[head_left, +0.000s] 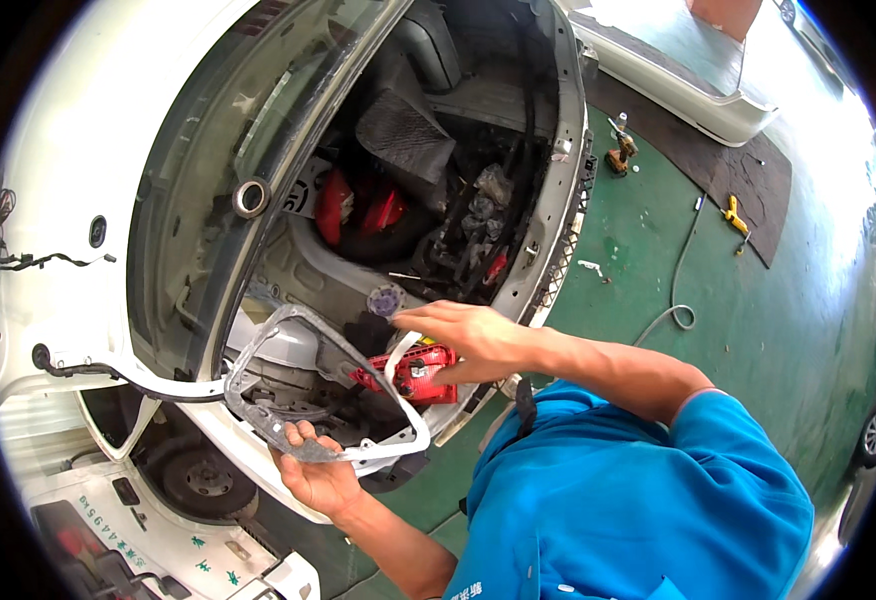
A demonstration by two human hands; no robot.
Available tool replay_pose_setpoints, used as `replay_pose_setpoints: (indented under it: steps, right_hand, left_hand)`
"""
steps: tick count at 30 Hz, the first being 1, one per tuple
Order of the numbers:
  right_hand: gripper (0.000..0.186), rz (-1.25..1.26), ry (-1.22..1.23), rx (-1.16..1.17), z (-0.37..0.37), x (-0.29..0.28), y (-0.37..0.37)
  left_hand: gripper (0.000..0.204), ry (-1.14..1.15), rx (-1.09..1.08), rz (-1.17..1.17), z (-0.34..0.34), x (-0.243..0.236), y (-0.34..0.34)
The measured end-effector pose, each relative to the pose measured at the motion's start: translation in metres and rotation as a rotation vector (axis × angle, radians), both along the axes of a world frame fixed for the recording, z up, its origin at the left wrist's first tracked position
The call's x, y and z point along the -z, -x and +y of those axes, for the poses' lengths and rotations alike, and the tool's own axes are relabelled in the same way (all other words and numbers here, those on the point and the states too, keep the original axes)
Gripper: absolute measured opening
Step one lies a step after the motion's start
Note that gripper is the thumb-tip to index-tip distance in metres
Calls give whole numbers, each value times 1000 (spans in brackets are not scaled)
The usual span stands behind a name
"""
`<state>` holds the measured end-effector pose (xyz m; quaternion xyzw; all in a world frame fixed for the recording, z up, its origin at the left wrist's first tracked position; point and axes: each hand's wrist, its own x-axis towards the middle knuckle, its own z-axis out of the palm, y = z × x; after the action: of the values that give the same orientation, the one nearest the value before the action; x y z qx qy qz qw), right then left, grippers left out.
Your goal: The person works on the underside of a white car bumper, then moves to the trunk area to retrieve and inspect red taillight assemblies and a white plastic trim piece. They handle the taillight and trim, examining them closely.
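My left hand (318, 470) grips the lower left corner of a thin frame-shaped piece (288, 330), grey with a white, strip-like side, tilted over the left part of the open car trunk. My right hand (468, 340) reaches across with fingers stretched out, at the top of the white strip (398, 358), partly hiding it; whether it touches the strip is unclear. Beneath that hand lies a red tail lamp (420, 385) with a yellow item beside it, partly covered. A round purple-grey object (386, 300) sits just above the right fingers.
The trunk (548, 250) holds folded trim and red items; a raised hatch window (208, 170) is at left. On the green floor (758, 360) are a drill (621, 155), a yellow tool (736, 215), a hose, a dark mat and a white bumper (678, 95). Other vehicles stand at both sides.
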<state>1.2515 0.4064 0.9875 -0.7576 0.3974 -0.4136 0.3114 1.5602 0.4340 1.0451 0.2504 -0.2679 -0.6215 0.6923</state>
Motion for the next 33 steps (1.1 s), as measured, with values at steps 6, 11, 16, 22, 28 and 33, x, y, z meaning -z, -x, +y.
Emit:
replay_pose_setpoints:
  steps: [6, 11, 16, 22, 28, 33]
  right_hand:
    - [29, 170, -136, -266, -26, 16, -36]
    - [27, 316, -165, -301, -9, -8, -25]
    - [30, 529, -180, -399, -1, -45, -18]
    - [37, 546, -254, -517, 4, -85, -2]
    - [39, 401, -375, -681, 4, -109, 3]
    - [41, 131, -682, -749, 10, -109, -9]
  left_hand:
    - [38, 27, -45, -7, 12, 14, -15]
    - [35, 5, -92, 28, 30, 34, -30]
    - [30, -37, -113, 116, 27, 59, -31]
    - [26, -42, -139, 136, 11, 72, -14]
    - [25, -66, -203, 63, 2, 70, 8]
    - [24, 0, -213, -74, 2, 58, 34]
